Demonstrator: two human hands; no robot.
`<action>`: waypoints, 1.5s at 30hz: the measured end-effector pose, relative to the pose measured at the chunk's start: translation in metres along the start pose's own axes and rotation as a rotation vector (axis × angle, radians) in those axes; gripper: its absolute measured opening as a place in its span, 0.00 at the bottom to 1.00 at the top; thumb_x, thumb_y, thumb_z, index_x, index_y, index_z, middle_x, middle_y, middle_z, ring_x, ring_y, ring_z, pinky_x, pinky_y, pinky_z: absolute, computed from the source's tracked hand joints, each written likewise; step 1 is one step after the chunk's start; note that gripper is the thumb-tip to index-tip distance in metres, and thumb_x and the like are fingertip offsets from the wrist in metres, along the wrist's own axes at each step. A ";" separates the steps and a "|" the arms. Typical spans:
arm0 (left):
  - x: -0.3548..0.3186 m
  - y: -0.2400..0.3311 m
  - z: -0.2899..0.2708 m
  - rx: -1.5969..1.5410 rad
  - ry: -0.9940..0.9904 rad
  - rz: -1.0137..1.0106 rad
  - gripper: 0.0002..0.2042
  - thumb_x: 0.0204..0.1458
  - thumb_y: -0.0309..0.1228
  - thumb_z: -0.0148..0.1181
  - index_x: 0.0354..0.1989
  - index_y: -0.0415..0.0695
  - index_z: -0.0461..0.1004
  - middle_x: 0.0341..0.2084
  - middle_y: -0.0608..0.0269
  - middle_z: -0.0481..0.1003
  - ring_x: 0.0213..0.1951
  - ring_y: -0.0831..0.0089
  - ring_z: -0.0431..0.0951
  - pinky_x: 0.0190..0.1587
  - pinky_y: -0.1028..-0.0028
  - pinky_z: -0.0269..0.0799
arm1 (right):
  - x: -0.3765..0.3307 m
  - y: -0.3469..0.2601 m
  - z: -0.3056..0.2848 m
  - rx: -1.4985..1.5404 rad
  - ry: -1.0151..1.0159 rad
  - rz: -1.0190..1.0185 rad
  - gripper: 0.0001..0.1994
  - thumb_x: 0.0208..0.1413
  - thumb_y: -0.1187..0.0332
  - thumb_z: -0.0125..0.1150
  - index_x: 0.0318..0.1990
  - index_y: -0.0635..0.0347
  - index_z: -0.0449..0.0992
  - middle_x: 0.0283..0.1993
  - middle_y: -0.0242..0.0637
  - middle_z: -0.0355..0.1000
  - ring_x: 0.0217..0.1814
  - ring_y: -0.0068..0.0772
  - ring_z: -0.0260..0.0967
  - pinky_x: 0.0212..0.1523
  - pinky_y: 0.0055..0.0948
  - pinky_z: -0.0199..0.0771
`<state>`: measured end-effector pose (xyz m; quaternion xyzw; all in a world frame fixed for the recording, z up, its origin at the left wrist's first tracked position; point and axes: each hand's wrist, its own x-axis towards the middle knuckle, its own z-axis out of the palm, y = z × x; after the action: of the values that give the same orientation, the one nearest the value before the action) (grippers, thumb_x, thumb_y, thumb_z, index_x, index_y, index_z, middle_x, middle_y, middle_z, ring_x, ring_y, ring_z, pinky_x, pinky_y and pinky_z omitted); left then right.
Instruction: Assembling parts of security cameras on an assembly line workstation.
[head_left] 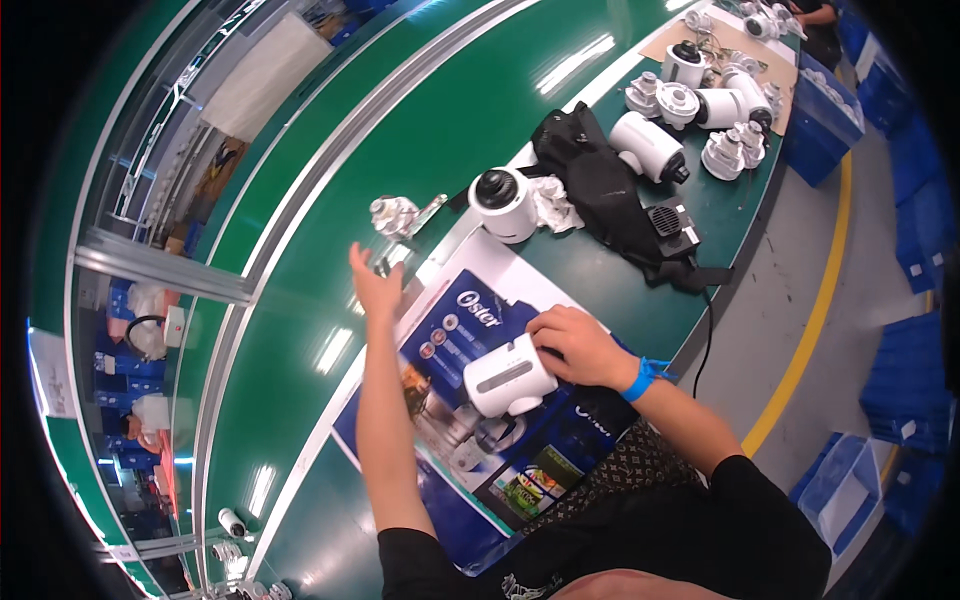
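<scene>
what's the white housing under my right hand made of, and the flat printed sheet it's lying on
The white housing looks like moulded plastic, smooth and slightly glossy, with a grey inset panel. The printed sheet looks like coated cardboard: flat, stiff-edged, and glare shows on its surface.

Distant co-worker (pixel 815 12) cut off above

A factory assembly line is running here: long green conveyor belt (pixel 330 200), white plastic appliance housings (pixel 690 100) lying at one o'clock, blue storage crates (pixel 910 370) at three.

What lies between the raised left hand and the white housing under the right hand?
In the head view, only printed blue cardboard lies between the left hand and the white housing under the right hand.
</scene>
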<state>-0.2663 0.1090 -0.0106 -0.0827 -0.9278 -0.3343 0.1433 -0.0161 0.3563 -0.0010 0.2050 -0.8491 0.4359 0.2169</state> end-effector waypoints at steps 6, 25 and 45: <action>0.054 -0.014 0.026 0.170 -0.115 -0.116 0.58 0.30 0.54 0.75 0.68 0.43 0.45 0.55 0.50 0.69 0.57 0.51 0.69 0.61 0.52 0.55 | 0.002 -0.001 0.003 -0.012 -0.001 0.014 0.05 0.45 0.71 0.61 0.31 0.55 0.73 0.38 0.31 0.70 0.40 0.36 0.66 0.40 0.33 0.67; -0.099 0.054 -0.041 -0.646 -0.311 -0.068 0.33 0.39 0.20 0.72 0.57 0.38 0.63 0.48 0.54 0.73 0.48 0.67 0.75 0.49 0.70 0.74 | -0.004 0.009 0.005 0.015 0.042 0.009 0.03 0.45 0.69 0.59 0.29 0.53 0.74 0.30 0.31 0.68 0.36 0.37 0.66 0.38 0.35 0.67; -0.234 0.139 -0.106 0.053 -0.406 0.599 0.51 0.23 0.40 0.80 0.61 0.40 0.59 0.55 0.47 0.66 0.56 0.49 0.67 0.58 0.60 0.63 | -0.006 -0.025 -0.008 0.310 -0.067 0.102 0.04 0.42 0.78 0.64 0.28 0.61 0.76 0.32 0.33 0.69 0.30 0.27 0.68 0.29 0.23 0.69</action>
<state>0.0125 0.1334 0.0754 -0.4118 -0.8803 -0.2301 0.0500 0.0038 0.3499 0.0164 0.2072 -0.7878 0.5649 0.1317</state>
